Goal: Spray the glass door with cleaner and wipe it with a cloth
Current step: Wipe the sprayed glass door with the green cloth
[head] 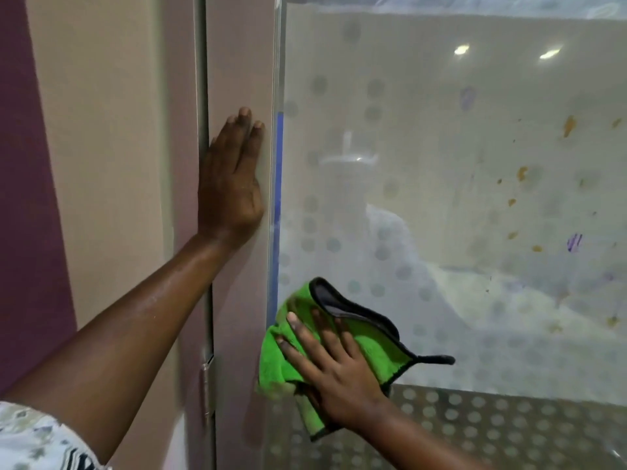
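Note:
The glass door (pixel 458 164) fills the right side, frosted with rows of pale dots and marked with orange specks and purple scribbles toward the right. My right hand (pixel 334 364) presses a green cloth (pixel 278 357) with a black edge flat against the glass near its lower left edge, fingers spread over it. My left hand (pixel 232 184) lies flat, fingers together, on the beige frame panel (pixel 237 62) just left of the glass edge, holding nothing. No spray bottle is in view.
A metal strip with a hinge (pixel 207 378) runs down the frame left of the panel. Beyond it are a beige wall and a dark purple wall (pixel 23 198). A dotted band (pixel 475 429) crosses the bottom of the glass. Ceiling lights reflect in the glass at the upper right.

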Motion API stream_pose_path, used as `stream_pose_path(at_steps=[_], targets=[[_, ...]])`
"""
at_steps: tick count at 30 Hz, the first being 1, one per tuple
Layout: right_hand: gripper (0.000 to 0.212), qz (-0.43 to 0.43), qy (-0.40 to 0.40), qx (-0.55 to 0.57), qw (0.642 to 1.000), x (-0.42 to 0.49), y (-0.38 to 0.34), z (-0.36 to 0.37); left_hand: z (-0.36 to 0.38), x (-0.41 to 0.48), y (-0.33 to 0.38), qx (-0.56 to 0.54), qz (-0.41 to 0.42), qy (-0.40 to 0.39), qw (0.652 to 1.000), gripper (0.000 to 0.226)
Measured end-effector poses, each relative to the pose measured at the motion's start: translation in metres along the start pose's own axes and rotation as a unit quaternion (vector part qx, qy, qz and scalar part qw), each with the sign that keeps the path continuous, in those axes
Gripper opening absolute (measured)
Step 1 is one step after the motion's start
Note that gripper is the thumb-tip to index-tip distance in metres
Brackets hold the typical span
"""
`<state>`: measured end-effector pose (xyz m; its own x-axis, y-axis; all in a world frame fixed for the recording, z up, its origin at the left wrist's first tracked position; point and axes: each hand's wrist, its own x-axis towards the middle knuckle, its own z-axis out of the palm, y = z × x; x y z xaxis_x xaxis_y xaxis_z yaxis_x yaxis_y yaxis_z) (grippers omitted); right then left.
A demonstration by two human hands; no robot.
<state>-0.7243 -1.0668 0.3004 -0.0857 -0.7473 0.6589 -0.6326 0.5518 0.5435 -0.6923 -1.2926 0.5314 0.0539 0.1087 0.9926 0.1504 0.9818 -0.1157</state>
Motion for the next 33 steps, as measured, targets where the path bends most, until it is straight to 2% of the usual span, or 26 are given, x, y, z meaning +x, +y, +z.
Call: stream_pose_path(at_steps=[4, 6, 12, 18, 22, 28, 33], targets=[[0.079, -0.060, 0.000, 0.003, 0.998, 0.018, 0.028, -0.015, -0.002, 0.000, 0.001, 0.002, -0.006, -0.009, 1.000, 0.061], [0.074, -0.058, 0.022, 0.004, 0.998, 0.043, 0.051, -0.032, -0.004, 0.000, 0.002, 0.003, -0.005, -0.014, 1.000, 0.062], [0.062, 0.004, 0.102, -0.070, 0.992, 0.154, 0.129, -0.105, -0.005, 0.002, 0.003, 0.001, -0.004, -0.025, 1.000, 0.062], [0.066, 0.124, 0.091, -0.102, 0.983, 0.226, 0.187, -0.166, -0.006, 0.001, 0.006, 0.007, -0.008, -0.016, 1.000, 0.062], [0.073, 0.137, 0.094, -0.076, 0.983, 0.213, 0.157, -0.150, -0.007, -0.001, 0.003, -0.002, -0.013, -0.021, 1.000, 0.057], [0.071, 0.032, 0.072, -0.034, 0.996, 0.128, 0.085, -0.086, -0.009, 0.000, 0.005, 0.012, -0.007, -0.036, 0.999, 0.058], [0.076, -0.055, -0.008, -0.010, 0.998, 0.047, 0.028, -0.035, -0.010, 0.000, 0.007, 0.017, -0.027, -0.043, 0.999, 0.067]])
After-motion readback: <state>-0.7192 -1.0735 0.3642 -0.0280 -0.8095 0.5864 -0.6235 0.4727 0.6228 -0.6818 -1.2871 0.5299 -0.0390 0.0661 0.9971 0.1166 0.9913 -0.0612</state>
